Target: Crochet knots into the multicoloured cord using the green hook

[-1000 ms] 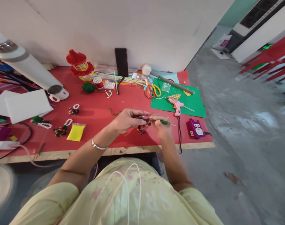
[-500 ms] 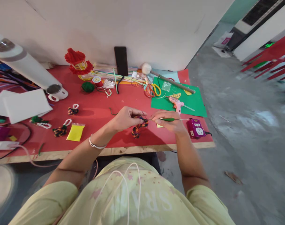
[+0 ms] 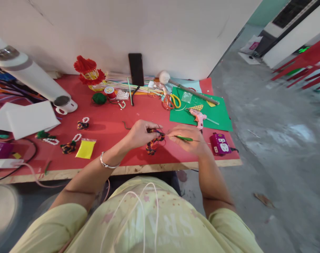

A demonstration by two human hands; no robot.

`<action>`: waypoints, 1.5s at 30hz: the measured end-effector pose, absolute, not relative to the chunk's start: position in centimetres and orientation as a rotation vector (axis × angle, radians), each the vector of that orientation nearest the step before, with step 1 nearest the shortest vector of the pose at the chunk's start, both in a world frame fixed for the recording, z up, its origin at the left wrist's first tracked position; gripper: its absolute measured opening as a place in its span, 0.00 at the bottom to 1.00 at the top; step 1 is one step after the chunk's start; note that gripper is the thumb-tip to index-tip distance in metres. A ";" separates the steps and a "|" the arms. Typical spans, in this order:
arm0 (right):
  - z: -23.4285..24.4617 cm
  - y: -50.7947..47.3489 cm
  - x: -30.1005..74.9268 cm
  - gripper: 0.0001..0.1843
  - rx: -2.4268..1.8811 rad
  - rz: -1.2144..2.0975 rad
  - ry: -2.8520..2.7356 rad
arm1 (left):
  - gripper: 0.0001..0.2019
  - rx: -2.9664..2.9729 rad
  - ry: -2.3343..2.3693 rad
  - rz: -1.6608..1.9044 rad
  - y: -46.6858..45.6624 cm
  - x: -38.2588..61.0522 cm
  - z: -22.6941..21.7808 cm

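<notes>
My left hand (image 3: 140, 133) pinches the top of a twisted braid of red, orange and dark pipe cleaner (image 3: 153, 142) that hangs just above the red table top (image 3: 110, 123). My right hand (image 3: 187, 138) is closed round a thin green-handled tool (image 3: 185, 138), its fine tip pointing left into the braid. The two hands are almost touching, above the table's near edge.
Similar braided pieces with bead loops (image 3: 69, 146) and a yellow packet (image 3: 85, 149) lie to the left. A pink glue gun (image 3: 198, 118) and scissors (image 3: 173, 101) rest by a green sheet (image 3: 215, 116). A purple socket box (image 3: 220, 144) sits right. White sheets (image 3: 28, 119), a white roll (image 3: 31, 77) far left.
My right hand first swung out to the right with the green tool, then came back left toward the braid. The braid dropped a little lower under my left hand.
</notes>
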State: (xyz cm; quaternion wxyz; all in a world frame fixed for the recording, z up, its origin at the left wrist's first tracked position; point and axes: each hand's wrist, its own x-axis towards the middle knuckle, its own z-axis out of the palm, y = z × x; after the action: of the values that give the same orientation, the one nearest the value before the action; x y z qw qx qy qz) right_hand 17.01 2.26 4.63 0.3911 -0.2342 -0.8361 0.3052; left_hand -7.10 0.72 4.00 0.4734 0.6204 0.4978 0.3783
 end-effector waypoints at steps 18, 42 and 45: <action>1.3 3.1 16.9 0.05 -0.716 1.245 -1.602 | 0.11 1.385 1.107 1.009 -0.2 -7.3 5.8; 2.0 1.8 14.8 0.21 -0.429 0.470 -1.983 | 0.17 0.858 0.921 0.952 0.8 -8.3 5.5; 4.2 2.3 15.9 0.15 -0.469 0.721 -1.998 | 0.16 0.949 0.967 0.910 1.2 -8.8 5.5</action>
State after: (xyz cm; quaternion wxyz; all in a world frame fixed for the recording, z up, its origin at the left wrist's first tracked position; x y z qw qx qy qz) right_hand 15.87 2.30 4.23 0.4647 -0.1910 -0.8133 0.2934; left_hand -8.79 1.22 5.54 0.6851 0.4237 0.4316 0.4060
